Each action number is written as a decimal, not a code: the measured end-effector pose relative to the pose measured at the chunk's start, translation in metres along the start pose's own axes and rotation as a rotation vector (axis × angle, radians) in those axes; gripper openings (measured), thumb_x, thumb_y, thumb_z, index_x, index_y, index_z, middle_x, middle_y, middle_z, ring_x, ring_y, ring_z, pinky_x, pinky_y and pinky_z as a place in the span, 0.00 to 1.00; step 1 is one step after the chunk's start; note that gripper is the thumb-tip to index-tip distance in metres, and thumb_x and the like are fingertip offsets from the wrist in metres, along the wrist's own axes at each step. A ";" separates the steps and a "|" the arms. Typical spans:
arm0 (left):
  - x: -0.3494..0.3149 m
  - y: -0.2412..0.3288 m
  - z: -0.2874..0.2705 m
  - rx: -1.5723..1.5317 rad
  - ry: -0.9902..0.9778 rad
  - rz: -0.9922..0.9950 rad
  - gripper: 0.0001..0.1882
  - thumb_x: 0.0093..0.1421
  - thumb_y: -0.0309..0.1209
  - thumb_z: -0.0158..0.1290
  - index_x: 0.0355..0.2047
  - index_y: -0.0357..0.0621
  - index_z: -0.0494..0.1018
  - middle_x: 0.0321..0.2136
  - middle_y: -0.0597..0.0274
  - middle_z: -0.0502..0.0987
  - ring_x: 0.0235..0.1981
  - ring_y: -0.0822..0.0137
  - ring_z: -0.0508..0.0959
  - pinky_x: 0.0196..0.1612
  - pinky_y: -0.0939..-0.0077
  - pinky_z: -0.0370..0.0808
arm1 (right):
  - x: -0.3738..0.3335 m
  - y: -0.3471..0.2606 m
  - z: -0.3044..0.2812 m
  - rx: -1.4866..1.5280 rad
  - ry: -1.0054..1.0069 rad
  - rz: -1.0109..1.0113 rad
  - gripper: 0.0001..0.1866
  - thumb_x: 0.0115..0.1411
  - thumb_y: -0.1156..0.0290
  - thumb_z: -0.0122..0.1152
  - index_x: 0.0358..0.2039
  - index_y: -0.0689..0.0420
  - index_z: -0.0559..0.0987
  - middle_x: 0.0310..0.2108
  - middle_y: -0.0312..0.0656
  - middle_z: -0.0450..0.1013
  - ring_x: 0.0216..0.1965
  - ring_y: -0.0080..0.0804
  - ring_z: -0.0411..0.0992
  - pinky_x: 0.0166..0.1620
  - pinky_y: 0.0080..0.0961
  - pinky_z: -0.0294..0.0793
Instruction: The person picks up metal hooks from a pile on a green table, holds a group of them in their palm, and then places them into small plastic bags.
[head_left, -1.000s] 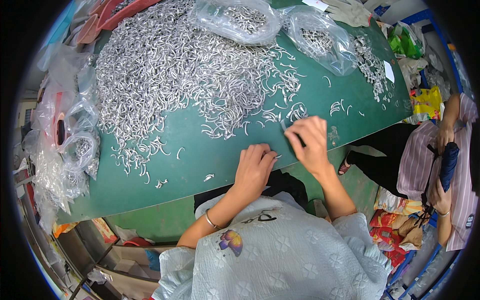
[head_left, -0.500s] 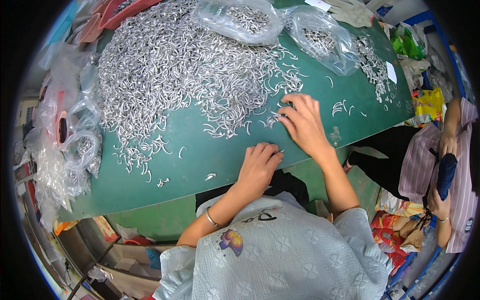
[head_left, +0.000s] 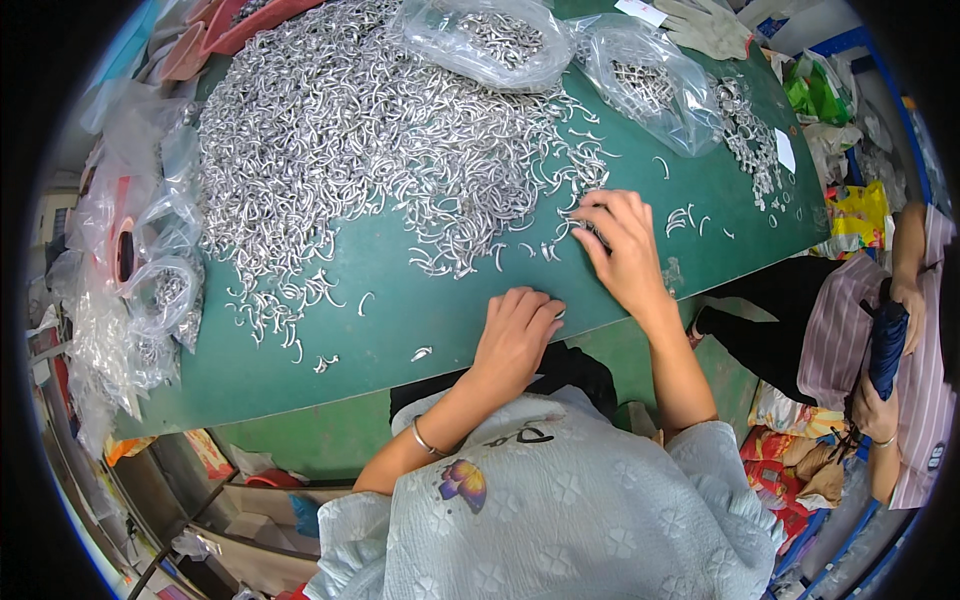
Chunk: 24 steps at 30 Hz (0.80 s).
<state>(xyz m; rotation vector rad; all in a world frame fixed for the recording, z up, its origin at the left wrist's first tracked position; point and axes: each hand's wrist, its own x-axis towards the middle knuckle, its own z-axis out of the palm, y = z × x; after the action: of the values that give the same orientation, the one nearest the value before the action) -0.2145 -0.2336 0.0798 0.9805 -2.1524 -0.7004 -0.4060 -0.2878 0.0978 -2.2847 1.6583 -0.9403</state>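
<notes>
A broad heap of small curved silvery metal pieces (head_left: 330, 130) covers much of the green table (head_left: 400, 310). My left hand (head_left: 515, 338) rests near the table's front edge, fingers curled in, with a small metal piece (head_left: 560, 314) showing at the fingertips. Farther forward and to the right, my right hand (head_left: 625, 245) bends its fingers and thumb together at the heap's right fringe. What lies between them is mostly hidden. A few loose pieces (head_left: 545, 251) lie just left of that hand.
Two clear plastic bags (head_left: 655, 90) of metal parts stand at the back, beside a scatter of small parts (head_left: 748, 130). More plastic bags (head_left: 165, 290) crowd the left edge. At right, another person in a striped top (head_left: 845, 310) holds a dark blue object (head_left: 887, 350).
My right hand has shifted slightly right, away from the loose pieces, which now lie more spread out. My left hand has hardly moved.
</notes>
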 end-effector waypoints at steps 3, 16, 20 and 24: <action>0.003 0.003 -0.001 0.013 0.005 -0.021 0.16 0.50 0.23 0.60 0.42 0.41 0.74 0.36 0.59 0.72 0.40 0.56 0.72 0.39 0.64 0.65 | 0.000 -0.003 0.008 -0.105 0.024 -0.044 0.08 0.51 0.74 0.65 0.34 0.56 0.78 0.41 0.37 0.72 0.45 0.39 0.68 0.49 0.37 0.62; 0.000 0.000 -0.002 0.005 0.004 -0.017 0.15 0.51 0.23 0.60 0.40 0.40 0.75 0.35 0.58 0.72 0.39 0.57 0.72 0.39 0.64 0.65 | 0.010 0.008 0.006 0.158 0.158 0.261 0.03 0.56 0.78 0.61 0.32 0.60 0.79 0.38 0.41 0.76 0.42 0.38 0.71 0.47 0.30 0.65; 0.000 -0.002 -0.002 0.004 0.006 -0.012 0.15 0.51 0.23 0.60 0.40 0.40 0.75 0.35 0.59 0.72 0.39 0.57 0.72 0.38 0.65 0.65 | 0.012 0.007 0.003 -0.031 0.177 0.198 0.05 0.54 0.75 0.64 0.32 0.57 0.79 0.39 0.39 0.75 0.42 0.39 0.69 0.46 0.33 0.62; -0.001 -0.002 -0.002 0.006 0.008 -0.011 0.15 0.51 0.23 0.61 0.40 0.41 0.76 0.35 0.59 0.72 0.39 0.57 0.72 0.38 0.65 0.65 | 0.012 -0.009 0.007 -0.124 0.142 0.106 0.07 0.52 0.74 0.66 0.32 0.57 0.78 0.38 0.39 0.73 0.42 0.39 0.68 0.46 0.36 0.62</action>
<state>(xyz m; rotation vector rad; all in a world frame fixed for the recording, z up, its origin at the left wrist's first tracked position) -0.2121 -0.2347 0.0793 0.9971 -2.1455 -0.6944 -0.3924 -0.2965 0.1016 -2.2259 1.9263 -1.0240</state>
